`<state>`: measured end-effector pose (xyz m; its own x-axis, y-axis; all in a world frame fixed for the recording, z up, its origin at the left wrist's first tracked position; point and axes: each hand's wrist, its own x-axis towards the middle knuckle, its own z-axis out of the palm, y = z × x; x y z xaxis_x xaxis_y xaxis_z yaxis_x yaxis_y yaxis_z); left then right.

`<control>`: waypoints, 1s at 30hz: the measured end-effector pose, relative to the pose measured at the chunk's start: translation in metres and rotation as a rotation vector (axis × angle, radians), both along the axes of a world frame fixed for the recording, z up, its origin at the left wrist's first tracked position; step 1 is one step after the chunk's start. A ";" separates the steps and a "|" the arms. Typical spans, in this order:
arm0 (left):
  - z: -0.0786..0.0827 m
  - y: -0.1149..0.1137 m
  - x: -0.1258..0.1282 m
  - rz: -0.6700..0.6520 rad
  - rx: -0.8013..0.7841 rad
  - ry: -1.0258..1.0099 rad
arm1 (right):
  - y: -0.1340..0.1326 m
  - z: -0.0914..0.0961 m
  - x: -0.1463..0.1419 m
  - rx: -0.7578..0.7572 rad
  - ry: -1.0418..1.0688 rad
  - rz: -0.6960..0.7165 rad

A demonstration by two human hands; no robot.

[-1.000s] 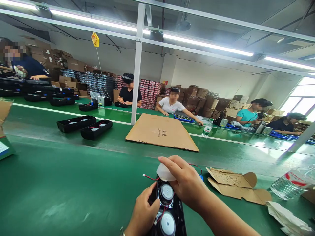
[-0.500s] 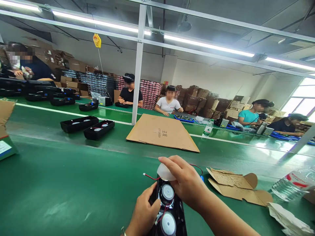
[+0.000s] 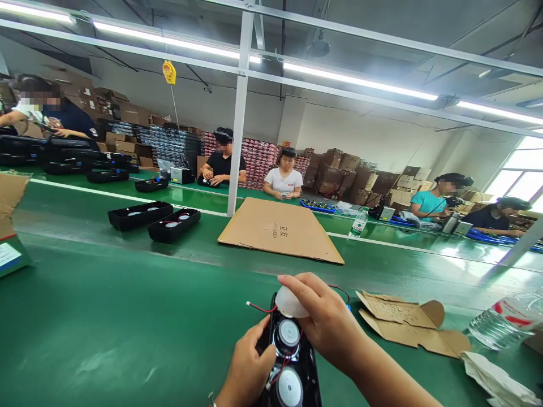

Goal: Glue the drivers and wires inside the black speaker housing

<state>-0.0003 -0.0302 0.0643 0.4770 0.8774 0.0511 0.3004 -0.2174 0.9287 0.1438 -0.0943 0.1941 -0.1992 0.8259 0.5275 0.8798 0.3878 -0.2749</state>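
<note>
A black speaker housing (image 3: 292,362) with two round silver drivers and thin red wires lies on the green belt near the bottom edge. My left hand (image 3: 248,367) grips its left side, thumb against the rim. My right hand (image 3: 324,319) is closed over a white rounded piece (image 3: 289,303) at the housing's far end, index finger curled across the top. A red wire with a white plug (image 3: 257,307) sticks out to the left.
A flat cardboard sheet (image 3: 278,229) lies mid-belt. Two black housings (image 3: 155,217) sit at left. Torn cardboard (image 3: 407,322), a plastic bottle (image 3: 500,323) and white wrapping (image 3: 496,379) lie at right. Several people work at the far bench beyond a white post (image 3: 237,135).
My hands stay on the housing; the white piece under my right hand has shifted slightly. The view has tipped down a little. People at the far bench have moved their arms.
</note>
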 end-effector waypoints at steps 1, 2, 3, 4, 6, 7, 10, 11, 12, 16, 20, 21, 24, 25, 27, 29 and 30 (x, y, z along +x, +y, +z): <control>0.001 0.000 0.000 -0.001 -0.005 0.000 | -0.001 0.000 0.000 -0.001 0.002 -0.003; 0.001 0.000 -0.001 -0.001 -0.008 -0.002 | -0.001 0.000 0.001 0.001 0.004 -0.005; 0.001 0.000 -0.001 -0.002 -0.010 -0.005 | -0.002 0.001 0.001 0.004 0.005 -0.007; 0.001 0.000 -0.001 -0.001 -0.009 -0.010 | -0.002 0.001 0.001 0.009 0.006 -0.007; -0.001 0.001 -0.001 0.001 -0.005 -0.019 | -0.001 0.002 0.001 0.026 0.010 -0.005; -0.001 0.001 -0.001 0.003 -0.003 -0.022 | -0.001 0.002 0.001 0.032 0.012 -0.006; -0.001 0.001 0.000 0.010 -0.006 -0.022 | 0.002 0.000 0.000 0.035 0.015 -0.002; 0.000 0.001 0.000 0.011 -0.011 -0.021 | 0.003 -0.001 0.000 0.033 0.016 0.002; 0.000 0.001 0.000 0.009 -0.016 -0.020 | 0.004 -0.002 0.000 0.030 0.015 0.004; 0.000 0.000 0.000 0.004 -0.013 -0.013 | 0.006 -0.002 -0.001 0.019 0.007 0.002; -0.002 0.000 0.000 0.011 0.000 -0.008 | 0.007 0.000 -0.002 0.031 0.009 0.011; -0.001 0.000 0.000 0.011 0.001 -0.006 | 0.007 0.000 -0.002 0.033 0.011 0.012; 0.000 0.000 0.000 0.007 0.004 -0.005 | 0.009 -0.001 -0.002 0.034 0.009 0.014; 0.000 0.000 0.000 0.007 0.005 -0.007 | 0.009 -0.002 -0.002 0.033 0.005 0.013; -0.001 0.000 0.000 0.010 0.006 -0.008 | 0.009 -0.002 -0.003 0.045 -0.007 0.011; -0.002 0.000 0.000 0.012 0.008 -0.004 | 0.009 -0.001 -0.003 0.055 -0.016 0.011; -0.002 0.000 0.000 0.013 0.009 -0.002 | 0.009 -0.001 -0.004 0.057 -0.020 0.012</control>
